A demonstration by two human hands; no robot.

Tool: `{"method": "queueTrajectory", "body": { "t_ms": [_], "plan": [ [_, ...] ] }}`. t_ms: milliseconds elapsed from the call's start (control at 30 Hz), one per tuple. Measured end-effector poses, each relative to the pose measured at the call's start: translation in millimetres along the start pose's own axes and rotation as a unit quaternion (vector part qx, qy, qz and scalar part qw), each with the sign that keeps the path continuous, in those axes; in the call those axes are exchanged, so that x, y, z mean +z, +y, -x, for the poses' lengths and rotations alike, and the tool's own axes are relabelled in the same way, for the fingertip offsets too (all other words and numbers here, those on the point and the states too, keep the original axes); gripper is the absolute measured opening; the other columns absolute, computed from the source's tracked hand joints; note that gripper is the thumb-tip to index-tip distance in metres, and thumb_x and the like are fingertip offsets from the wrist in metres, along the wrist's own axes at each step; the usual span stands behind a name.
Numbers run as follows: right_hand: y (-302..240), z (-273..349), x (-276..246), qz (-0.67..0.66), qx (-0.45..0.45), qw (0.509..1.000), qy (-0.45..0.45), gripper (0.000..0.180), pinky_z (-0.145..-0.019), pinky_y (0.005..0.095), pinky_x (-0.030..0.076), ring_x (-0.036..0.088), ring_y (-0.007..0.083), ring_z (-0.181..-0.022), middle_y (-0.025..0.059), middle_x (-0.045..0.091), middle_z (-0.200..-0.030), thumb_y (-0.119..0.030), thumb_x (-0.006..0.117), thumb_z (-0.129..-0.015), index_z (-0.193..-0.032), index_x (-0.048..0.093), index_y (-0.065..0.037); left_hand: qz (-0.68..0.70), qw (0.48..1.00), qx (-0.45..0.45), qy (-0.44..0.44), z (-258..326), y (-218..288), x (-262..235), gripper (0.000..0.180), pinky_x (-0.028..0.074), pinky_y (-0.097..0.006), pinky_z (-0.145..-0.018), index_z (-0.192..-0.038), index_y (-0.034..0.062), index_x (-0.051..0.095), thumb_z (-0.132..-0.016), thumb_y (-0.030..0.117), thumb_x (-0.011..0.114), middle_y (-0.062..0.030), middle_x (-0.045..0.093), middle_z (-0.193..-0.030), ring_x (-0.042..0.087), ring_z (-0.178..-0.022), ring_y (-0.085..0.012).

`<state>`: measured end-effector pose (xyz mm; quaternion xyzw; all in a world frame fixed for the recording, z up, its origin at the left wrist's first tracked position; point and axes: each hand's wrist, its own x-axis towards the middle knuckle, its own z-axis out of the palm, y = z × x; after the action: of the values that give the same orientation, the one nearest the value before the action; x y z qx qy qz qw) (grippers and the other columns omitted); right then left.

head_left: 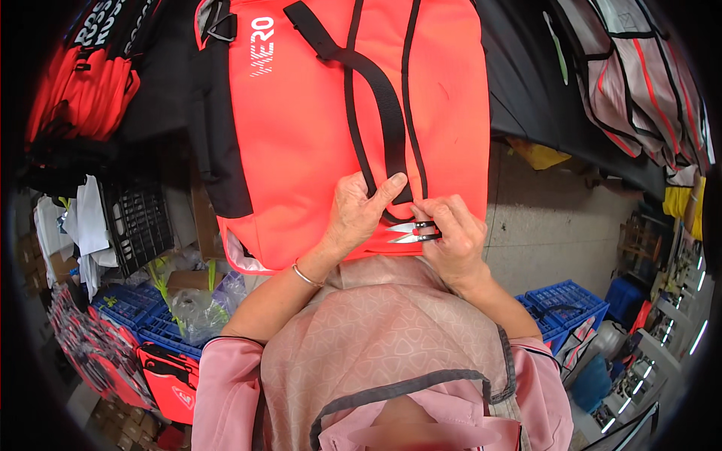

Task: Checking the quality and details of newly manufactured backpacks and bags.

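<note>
On the red bag (293,143), a black strap (389,113) is pinched by the half-curled left hand (358,209). Snips (426,224) are gripped by the curled right hand (460,237).

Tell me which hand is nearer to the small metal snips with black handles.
Right. The right hand holds the small metal snips by their black handles; the left hand lies left of the blades, its thumb on the black webbing strap.

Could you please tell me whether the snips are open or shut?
Open: the snips in the right hand show two blades apart, with a gap between the tips.
</note>
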<state>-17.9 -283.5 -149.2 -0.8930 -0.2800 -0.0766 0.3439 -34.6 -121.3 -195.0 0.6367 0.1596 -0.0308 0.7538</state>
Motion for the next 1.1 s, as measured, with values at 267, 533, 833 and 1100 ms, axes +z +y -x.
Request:
{"method": "queueTrajectory", "body": {
  "t_ms": [267, 533, 833, 1100],
  "plan": [
    [4.2, -0.9, 15.8, -0.023, 0.010, 0.999, -0.019, 0.029, -0.052, 0.0371, 0.046, 0.058, 0.0262, -0.060, 0.0098, 0.052, -0.077, 0.010, 0.065, -0.062, -0.086, 0.055, -0.002, -0.007, 1.000, 0.009, 0.007, -1.7, -0.9, -0.9, 0.036, 0.030, -0.026, -0.047, -0.065, 0.0046, 0.055, -0.092, 0.023, 0.067, 0.0081, 0.043, -0.058, 0.036, -0.056, -0.0027],
    [-7.6, 11.3, 28.5, -0.172, -0.050, 0.979, -0.095, 0.035, -0.056, 0.0377, 0.048, 0.060, 0.0257, -0.066, 0.0095, 0.055, -0.078, 0.009, 0.061, -0.058, -0.090, 0.057, -0.004, -0.002, 0.999, -0.032, -0.007, -10.4, -7.6, -6.6, 0.032, 0.033, -0.026, -0.047, -0.067, 0.0055, 0.060, -0.092, 0.024, 0.068, 0.0072, 0.049, -0.059, 0.040, -0.055, -0.0012],
    [3.6, -15.5, -42.4, -0.042, 0.050, 0.997, -0.050, 0.036, -0.068, 0.0361, 0.050, 0.061, 0.0263, -0.076, 0.0110, 0.064, -0.089, -0.008, 0.081, -0.069, -0.101, 0.064, -0.004, 0.151, 0.980, -0.114, -0.055, -5.7, 8.9, -10.1, 0.031, 0.043, -0.023, -0.046, -0.073, 0.0061, 0.063, -0.094, 0.028, 0.064, 0.0040, 0.057, -0.065, 0.051, -0.054, -0.0037],
    [2.5, -24.8, -44.4, 0.164, -0.146, 0.973, -0.069, 0.037, -0.057, 0.0311, 0.040, 0.053, 0.0164, -0.068, 0.0013, 0.061, -0.086, -0.026, 0.079, -0.071, -0.103, 0.067, -0.009, 0.116, 0.989, -0.082, -0.038, -2.4, 17.6, -6.3, 0.035, 0.047, -0.024, -0.042, -0.069, 0.0063, 0.058, -0.094, 0.030, 0.063, 0.0020, 0.056, -0.062, 0.052, -0.052, -0.0050]
  ]
}}
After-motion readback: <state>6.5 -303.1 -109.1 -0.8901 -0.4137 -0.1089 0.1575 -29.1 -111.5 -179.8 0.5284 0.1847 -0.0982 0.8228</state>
